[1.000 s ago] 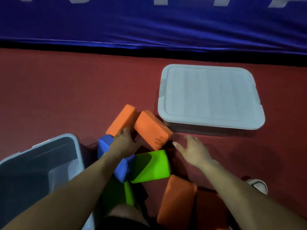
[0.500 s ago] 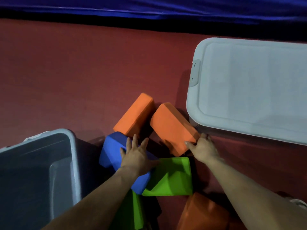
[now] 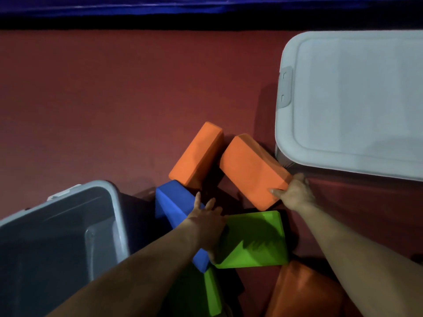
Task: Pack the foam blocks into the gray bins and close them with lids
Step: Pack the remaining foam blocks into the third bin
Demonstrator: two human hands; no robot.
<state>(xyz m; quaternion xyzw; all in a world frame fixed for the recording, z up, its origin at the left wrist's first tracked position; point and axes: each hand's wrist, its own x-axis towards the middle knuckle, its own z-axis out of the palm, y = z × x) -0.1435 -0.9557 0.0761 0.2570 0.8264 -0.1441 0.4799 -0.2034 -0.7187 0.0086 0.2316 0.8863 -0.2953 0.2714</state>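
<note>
Head view, right hand (image 3: 295,193) fingers (image 3: 277,192) curled round orange block (image 3: 249,170) near corner

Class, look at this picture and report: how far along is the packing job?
Done: one lid already covers the right bin. In hand: the right-hand grip holds an orange block; the left-hand grip rests on the blue block. Left: every visible block, the green block included, lies on the floor, and the open bin looks empty and lidless.
</note>
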